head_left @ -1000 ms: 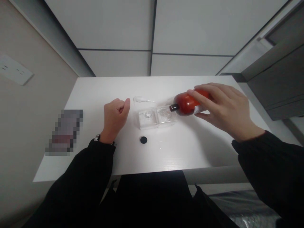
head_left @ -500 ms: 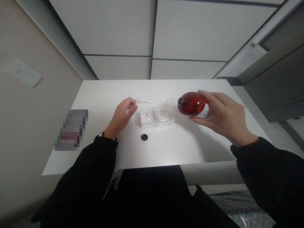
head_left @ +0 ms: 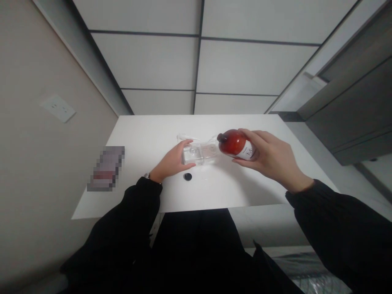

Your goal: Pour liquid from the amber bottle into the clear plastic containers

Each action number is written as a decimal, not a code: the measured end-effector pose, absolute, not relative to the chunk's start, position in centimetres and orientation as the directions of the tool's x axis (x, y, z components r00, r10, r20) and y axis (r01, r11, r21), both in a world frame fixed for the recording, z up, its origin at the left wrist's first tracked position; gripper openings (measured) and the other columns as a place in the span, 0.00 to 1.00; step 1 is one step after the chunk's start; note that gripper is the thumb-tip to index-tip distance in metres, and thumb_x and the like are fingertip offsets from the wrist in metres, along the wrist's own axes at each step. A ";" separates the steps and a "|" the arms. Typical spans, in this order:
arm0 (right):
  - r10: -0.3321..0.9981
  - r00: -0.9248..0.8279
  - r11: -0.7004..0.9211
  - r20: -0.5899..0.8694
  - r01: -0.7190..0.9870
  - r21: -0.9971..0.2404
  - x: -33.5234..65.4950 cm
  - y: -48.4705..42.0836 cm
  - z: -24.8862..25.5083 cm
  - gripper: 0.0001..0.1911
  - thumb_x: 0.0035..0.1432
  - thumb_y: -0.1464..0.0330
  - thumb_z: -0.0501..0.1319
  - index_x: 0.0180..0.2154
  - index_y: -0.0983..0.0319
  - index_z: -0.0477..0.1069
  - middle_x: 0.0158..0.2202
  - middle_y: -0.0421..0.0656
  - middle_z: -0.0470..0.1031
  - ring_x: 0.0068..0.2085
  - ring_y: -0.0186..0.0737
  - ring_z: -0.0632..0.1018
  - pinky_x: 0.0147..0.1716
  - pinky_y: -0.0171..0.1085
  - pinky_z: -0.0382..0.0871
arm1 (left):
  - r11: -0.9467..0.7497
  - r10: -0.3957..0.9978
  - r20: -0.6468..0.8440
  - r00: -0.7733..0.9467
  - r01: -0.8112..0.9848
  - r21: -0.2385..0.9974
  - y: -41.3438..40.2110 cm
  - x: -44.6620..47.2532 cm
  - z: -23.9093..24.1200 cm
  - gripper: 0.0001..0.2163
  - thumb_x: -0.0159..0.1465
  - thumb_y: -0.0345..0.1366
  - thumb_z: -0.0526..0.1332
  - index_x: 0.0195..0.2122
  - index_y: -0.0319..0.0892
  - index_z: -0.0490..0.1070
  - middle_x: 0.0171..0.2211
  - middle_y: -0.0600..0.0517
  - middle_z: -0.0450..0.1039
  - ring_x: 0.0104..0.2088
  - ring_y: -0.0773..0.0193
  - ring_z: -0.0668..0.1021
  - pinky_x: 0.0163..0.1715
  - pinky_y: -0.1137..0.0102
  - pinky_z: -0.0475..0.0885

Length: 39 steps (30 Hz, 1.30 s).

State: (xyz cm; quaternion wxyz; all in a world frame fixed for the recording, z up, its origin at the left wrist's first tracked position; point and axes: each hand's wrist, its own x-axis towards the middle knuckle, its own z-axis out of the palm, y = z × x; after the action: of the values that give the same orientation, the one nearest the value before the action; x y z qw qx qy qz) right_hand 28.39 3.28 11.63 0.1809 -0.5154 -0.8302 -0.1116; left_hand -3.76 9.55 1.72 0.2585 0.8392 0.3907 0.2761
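Right hand [head_left: 269, 157] wraps red bottle [head_left: 234, 143], tilted, uncapped mouth toward clear box [head_left: 199, 154]; left hand [head_left: 173, 161] clasps box. Pouring step; next needs steady tilt.

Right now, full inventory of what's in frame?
table: 1, white, centre, against tiled wall
clear box: 1, transparent, two compartments, table centre
red bottle: 1, red with white label, uncapped, tilted, neck toward box
black cap: 1, black, on table in front of box
clear pump piece: 1, transparent, behind box
blurred item: 1, grey-red, table left edge
wall outlet: 1, white, left wall
left hand: grips box's left end
right hand: holds bottle
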 end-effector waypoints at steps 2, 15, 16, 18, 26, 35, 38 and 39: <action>0.811 -0.432 0.458 0.394 0.889 0.032 28.1 3.3 11.9 0.40 0.60 0.51 0.69 0.66 0.64 0.65 0.55 0.56 0.79 0.50 0.59 0.80 0.39 0.49 0.76 | -0.564 0.797 0.266 0.542 0.510 0.650 9.6 -3.8 1.6 0.37 0.61 0.45 0.71 0.68 0.45 0.56 0.67 0.38 0.66 0.66 0.42 0.72 0.66 0.47 0.67; 0.731 -0.574 0.533 0.370 0.818 0.214 25.6 4.8 12.3 0.37 0.60 0.53 0.70 0.63 0.65 0.67 0.50 0.53 0.80 0.45 0.55 0.80 0.36 0.44 0.72 | -0.522 0.844 0.423 0.328 0.325 0.789 10.4 -4.4 1.5 0.28 0.73 0.58 0.51 0.65 0.44 0.59 0.61 0.38 0.69 0.57 0.50 0.76 0.61 0.50 0.69; 0.727 -0.581 0.537 0.366 0.813 0.223 25.4 4.9 12.3 0.36 0.60 0.53 0.70 0.63 0.65 0.68 0.50 0.53 0.80 0.45 0.55 0.80 0.36 0.44 0.71 | -0.513 0.856 0.441 0.269 0.343 0.787 10.5 -4.5 1.6 0.26 0.74 0.57 0.50 0.63 0.44 0.62 0.59 0.39 0.71 0.56 0.52 0.76 0.60 0.52 0.69; 0.721 -0.591 0.544 0.362 0.806 0.233 25.1 5.1 12.4 0.35 0.61 0.54 0.69 0.62 0.65 0.68 0.49 0.53 0.80 0.45 0.54 0.79 0.36 0.44 0.71 | -0.486 0.873 0.459 0.164 0.378 0.788 10.6 -4.6 1.8 0.22 0.75 0.55 0.48 0.58 0.44 0.65 0.54 0.42 0.74 0.52 0.54 0.78 0.57 0.54 0.71; 0.715 -0.606 0.543 0.349 0.796 0.268 24.3 5.5 12.7 0.33 0.61 0.56 0.70 0.62 0.64 0.69 0.49 0.52 0.79 0.45 0.54 0.78 0.36 0.44 0.69 | -0.444 0.881 0.470 0.046 0.423 0.790 10.6 -4.6 2.4 0.18 0.76 0.51 0.48 0.50 0.45 0.68 0.46 0.46 0.77 0.47 0.57 0.79 0.51 0.59 0.72; 0.718 -0.621 0.545 0.314 0.783 0.301 24.3 5.8 13.0 0.33 0.62 0.59 0.69 0.64 0.63 0.66 0.51 0.54 0.78 0.47 0.55 0.77 0.38 0.45 0.68 | -0.448 0.873 0.487 0.031 0.446 0.775 10.5 -4.7 2.6 0.15 0.76 0.48 0.48 0.48 0.46 0.69 0.42 0.48 0.77 0.43 0.58 0.79 0.46 0.61 0.72; 0.708 -0.630 0.548 0.321 0.776 0.313 24.3 6.1 13.0 0.32 0.63 0.60 0.68 0.65 0.63 0.65 0.52 0.53 0.78 0.48 0.55 0.77 0.38 0.45 0.68 | -0.442 0.876 0.482 0.030 0.449 0.776 10.5 -4.7 2.7 0.14 0.76 0.47 0.49 0.48 0.46 0.69 0.42 0.49 0.78 0.42 0.59 0.79 0.46 0.61 0.72; 0.702 -0.634 0.549 0.324 0.772 0.320 24.3 6.2 13.0 0.32 0.63 0.60 0.68 0.65 0.63 0.65 0.52 0.53 0.78 0.48 0.55 0.77 0.39 0.45 0.68 | -0.441 0.876 0.481 0.029 0.451 0.776 10.5 -4.7 2.7 0.14 0.76 0.47 0.49 0.48 0.46 0.69 0.41 0.49 0.78 0.42 0.59 0.79 0.46 0.61 0.72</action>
State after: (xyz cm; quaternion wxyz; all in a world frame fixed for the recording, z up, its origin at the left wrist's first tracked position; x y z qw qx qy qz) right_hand 24.30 6.20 13.03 0.0791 -0.4205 -0.8765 -0.2205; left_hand -4.69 10.46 2.73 0.2124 0.6852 0.4841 0.5010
